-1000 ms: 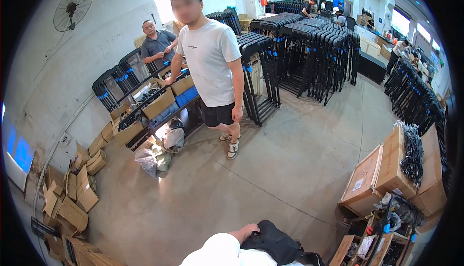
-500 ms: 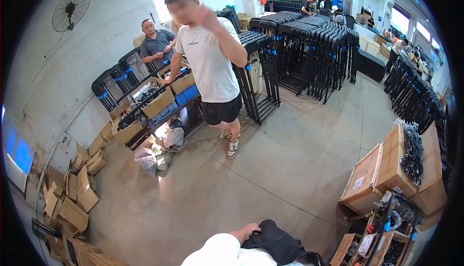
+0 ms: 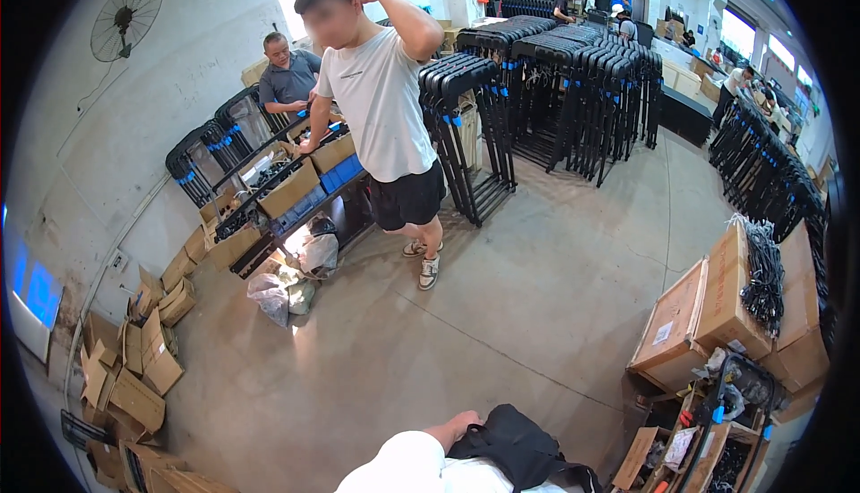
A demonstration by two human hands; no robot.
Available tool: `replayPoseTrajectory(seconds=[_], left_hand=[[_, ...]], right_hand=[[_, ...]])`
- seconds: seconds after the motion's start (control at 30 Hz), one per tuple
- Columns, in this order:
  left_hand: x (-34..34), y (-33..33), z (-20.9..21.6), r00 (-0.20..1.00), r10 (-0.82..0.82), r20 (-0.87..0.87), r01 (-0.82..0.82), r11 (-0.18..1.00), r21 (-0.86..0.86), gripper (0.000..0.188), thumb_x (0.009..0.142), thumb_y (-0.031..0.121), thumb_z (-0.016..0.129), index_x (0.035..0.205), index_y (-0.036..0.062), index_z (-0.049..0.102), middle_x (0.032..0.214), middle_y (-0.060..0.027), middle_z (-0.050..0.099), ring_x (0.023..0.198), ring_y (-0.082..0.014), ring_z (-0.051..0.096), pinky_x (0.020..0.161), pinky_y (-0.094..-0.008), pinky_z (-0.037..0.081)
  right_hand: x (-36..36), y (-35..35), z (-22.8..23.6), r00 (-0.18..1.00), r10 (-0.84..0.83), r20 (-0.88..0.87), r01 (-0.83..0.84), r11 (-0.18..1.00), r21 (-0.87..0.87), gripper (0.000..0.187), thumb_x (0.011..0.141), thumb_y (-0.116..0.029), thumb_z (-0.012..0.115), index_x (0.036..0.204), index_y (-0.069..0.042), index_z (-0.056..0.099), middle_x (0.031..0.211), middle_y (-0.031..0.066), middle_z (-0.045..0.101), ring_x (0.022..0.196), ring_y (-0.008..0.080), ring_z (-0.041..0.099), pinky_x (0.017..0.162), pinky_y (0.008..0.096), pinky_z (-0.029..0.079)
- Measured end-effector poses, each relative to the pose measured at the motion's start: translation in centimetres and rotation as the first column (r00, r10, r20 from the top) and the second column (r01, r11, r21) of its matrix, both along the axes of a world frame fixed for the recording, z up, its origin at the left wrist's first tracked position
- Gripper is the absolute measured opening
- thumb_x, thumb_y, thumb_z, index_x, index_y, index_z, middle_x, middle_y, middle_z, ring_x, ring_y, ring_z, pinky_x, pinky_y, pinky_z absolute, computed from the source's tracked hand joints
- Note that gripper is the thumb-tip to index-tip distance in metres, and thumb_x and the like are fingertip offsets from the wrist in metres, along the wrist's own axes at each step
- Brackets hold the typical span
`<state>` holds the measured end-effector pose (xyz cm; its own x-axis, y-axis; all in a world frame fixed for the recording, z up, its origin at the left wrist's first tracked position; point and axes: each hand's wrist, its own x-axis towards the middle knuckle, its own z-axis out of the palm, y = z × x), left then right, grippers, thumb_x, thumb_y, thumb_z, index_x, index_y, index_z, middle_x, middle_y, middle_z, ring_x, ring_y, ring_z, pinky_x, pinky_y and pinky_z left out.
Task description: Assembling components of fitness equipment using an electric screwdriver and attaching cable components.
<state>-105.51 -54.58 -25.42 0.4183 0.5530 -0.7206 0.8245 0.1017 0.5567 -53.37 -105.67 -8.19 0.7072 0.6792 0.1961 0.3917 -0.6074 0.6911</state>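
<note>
My left hand reaches in from the lower edge, out of a white sleeve. Its fingers are curled at the upper left edge of a black fabric bag, with the fingertips partly hidden. The bag lies bunched against my white-clothed front, and a dark strap-like end trails to its right. My right hand does not show; the bag may cover it.
Ahead, a person in a white T-shirt leans on a bench of parts boxes; another person stands behind. Black frames stand in rows. Cartons and a parts rack are at right, flattened cardboard at left.
The person in the white T-shirt has moved the raised hand from before the face to the side of the head. The view has shifted slightly. My left hand stays at the bag.
</note>
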Motion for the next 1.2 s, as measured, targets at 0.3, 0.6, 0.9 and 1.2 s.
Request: replayPoseTrajectory(seconds=[0.3, 0.6, 0.9, 1.2], left_hand=[[0.5, 0.0, -0.2, 0.999, 0.036, 0.029, -0.038, 0.997, 0.074, 0.043, 0.09, 0.037, 0.058, 0.107, 0.0019, 0.075, 0.114, -0.0241, 0.073, 0.111, -0.0422, 0.068, 0.094, -0.0489, 0.053], [-0.2, 0.1, -0.4, 0.998, 0.049, -0.042, -0.051, 0.998, -0.026, 0.04, 0.091, 0.033, 0.057, 0.115, 0.0066, 0.075, 0.122, -0.0213, 0.072, 0.117, -0.0402, 0.067, 0.099, -0.0496, 0.051], [-0.5, 0.4, 1.1, 0.997, 0.03, -0.077, -0.031, 0.999, -0.008, 0.041, 0.094, 0.034, 0.056, 0.121, 0.0077, 0.073, 0.128, -0.0216, 0.069, 0.122, -0.0389, 0.064, 0.104, -0.0477, 0.05], [0.5, 0.5, 0.6, 0.999, 0.016, -0.035, -0.015, 1.0, 0.006, 0.041, 0.093, 0.033, 0.057, 0.118, 0.005, 0.074, 0.128, -0.022, 0.069, 0.121, -0.0396, 0.065, 0.103, -0.0475, 0.051]], right_hand=[[0.2, -4.3, -1.1, 0.973, -0.221, -0.072, 0.217, 0.974, -0.059, 0.061, 0.097, -0.038, 0.065, 0.146, -0.005, 0.049, 0.133, 0.0219, 0.065, 0.12, 0.0373, 0.065, 0.102, 0.0508, 0.046], [-3.3, 3.0, 4.4, 0.446, -0.555, -0.702, 0.856, 0.035, 0.516, 0.106, 0.084, -0.075, 0.069, 0.154, 0.0, 0.042, 0.142, 0.0258, 0.058, 0.115, 0.0435, 0.063, 0.1, 0.0549, 0.051], [-3.4, 3.5, 3.6, 0.532, -0.483, -0.695, 0.801, 0.022, 0.598, 0.085, 0.095, -0.062, 0.067, 0.143, 0.007, 0.05, 0.132, 0.0287, 0.062, 0.11, 0.0432, 0.064, 0.092, 0.0545, 0.055], [-3.2, 3.5, 4.4, 0.591, -0.459, -0.663, 0.758, 0.035, 0.651, 0.082, 0.092, -0.061, 0.071, 0.133, 0.008, 0.058, 0.124, 0.0278, 0.067, 0.106, 0.0404, 0.067, 0.092, 0.0496, 0.057]])
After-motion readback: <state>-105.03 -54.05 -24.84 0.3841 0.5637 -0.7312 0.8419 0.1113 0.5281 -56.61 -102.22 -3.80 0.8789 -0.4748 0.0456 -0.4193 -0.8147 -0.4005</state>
